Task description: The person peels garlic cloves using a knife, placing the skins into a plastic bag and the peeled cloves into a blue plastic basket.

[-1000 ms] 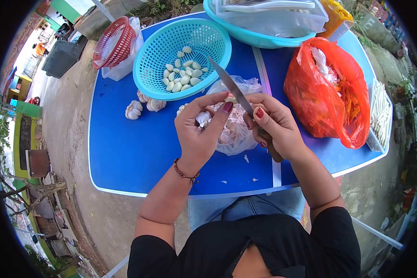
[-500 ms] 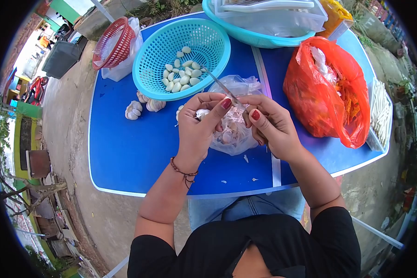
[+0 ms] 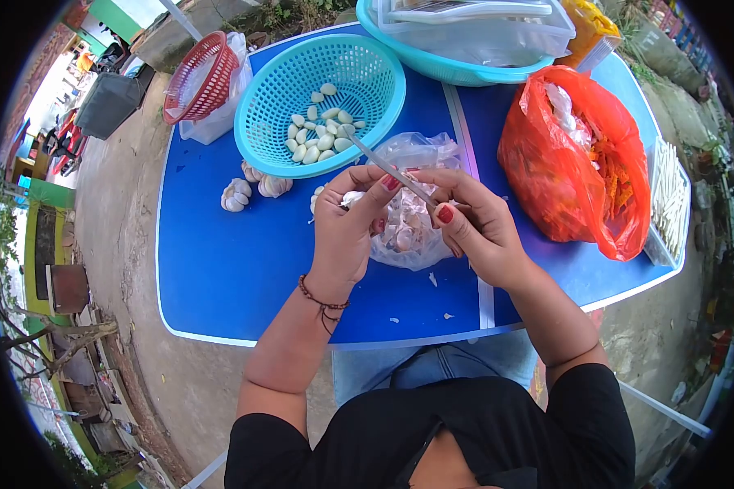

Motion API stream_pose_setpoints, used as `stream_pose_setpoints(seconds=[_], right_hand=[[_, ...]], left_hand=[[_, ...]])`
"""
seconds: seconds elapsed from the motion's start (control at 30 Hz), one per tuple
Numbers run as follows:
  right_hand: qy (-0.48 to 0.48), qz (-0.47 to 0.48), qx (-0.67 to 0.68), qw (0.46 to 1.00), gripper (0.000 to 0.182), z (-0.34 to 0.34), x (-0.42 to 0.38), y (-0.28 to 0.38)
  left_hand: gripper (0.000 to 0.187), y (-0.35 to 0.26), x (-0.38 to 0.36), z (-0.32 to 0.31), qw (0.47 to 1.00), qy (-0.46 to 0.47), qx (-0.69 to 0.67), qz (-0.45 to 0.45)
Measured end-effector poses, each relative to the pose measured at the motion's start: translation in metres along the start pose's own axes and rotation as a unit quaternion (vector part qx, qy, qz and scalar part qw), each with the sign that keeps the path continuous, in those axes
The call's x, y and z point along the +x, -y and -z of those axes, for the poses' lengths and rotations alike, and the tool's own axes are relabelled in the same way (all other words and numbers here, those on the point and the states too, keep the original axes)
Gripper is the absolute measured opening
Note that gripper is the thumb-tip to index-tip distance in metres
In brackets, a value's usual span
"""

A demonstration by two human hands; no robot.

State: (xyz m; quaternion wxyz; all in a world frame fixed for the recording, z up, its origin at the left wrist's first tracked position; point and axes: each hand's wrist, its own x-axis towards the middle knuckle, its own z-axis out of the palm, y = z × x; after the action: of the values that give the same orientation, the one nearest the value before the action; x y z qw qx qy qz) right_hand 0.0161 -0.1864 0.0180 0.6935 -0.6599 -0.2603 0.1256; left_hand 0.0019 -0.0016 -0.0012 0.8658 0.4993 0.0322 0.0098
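Observation:
My right hand (image 3: 481,236) is closed around a small knife (image 3: 391,169), its thin blade slanting up and left across the fingers of my left hand. My left hand (image 3: 347,220) is closed, thumb and fingers pinched at the blade, with white garlic (image 3: 351,198) showing in its curl. What lies between the fingertips is mostly hidden. Below the hands, a clear plastic bag (image 3: 412,236) holds papery garlic skins. Behind them stands a turquoise colander (image 3: 257,90) with several peeled garlic cloves (image 3: 324,134) in it. Whole garlic bulbs (image 3: 236,194) sit left of my left hand.
An orange-red plastic bag (image 3: 546,179) stands at the right on the blue table (image 3: 220,277), beside a box of white sticks (image 3: 670,204). A second turquoise basin (image 3: 465,73) holds clear containers at the back. A red basket (image 3: 200,77) is at the back left.
The knife has shifted slightly down and left, and more of its blade shows across my left fingers. My right hand has tilted a little; the other things stay put.

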Motion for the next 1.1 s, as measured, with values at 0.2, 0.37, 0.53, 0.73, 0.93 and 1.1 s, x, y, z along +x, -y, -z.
stream_pose_setpoints(seconds=[0.2, 0.37, 0.53, 0.73, 0.93, 1.1], right_hand=[[-0.025, 0.010, -0.057, 0.998, 0.030, -0.0020, 0.0003, 0.0012], [-0.050, 0.058, -0.169, 0.983, 0.029, -0.0029, 0.0006, 0.0019], [-0.036, -0.044, 0.003, 0.998, 0.030, -0.0031, -0.0018, 0.0004], [-0.016, -0.059, 0.117, 0.991, 0.031, -0.0023, 0.0002, -0.0049], [-0.023, -0.057, 0.111, 0.992, 0.032, -0.0004, 0.0002, -0.0056], [-0.039, -0.049, 0.090, 0.994, 0.033, -0.0004, 0.0008, -0.0049]], left_hand=[[0.016, 0.0031, -0.0002, 0.0004, 1.000, 0.002, -0.008, 0.004], [0.013, 0.0080, -0.0007, 0.0021, 1.000, -0.001, -0.020, 0.020], [0.016, 0.0046, -0.0012, -0.0012, 0.999, -0.011, -0.019, 0.030], [0.020, 0.0025, -0.0004, -0.0016, 0.999, -0.007, -0.027, 0.032], [0.021, 0.0012, -0.0004, -0.0020, 1.000, -0.003, -0.006, 0.022], [0.023, -0.0001, -0.0021, -0.0045, 1.000, 0.002, 0.019, 0.012]])
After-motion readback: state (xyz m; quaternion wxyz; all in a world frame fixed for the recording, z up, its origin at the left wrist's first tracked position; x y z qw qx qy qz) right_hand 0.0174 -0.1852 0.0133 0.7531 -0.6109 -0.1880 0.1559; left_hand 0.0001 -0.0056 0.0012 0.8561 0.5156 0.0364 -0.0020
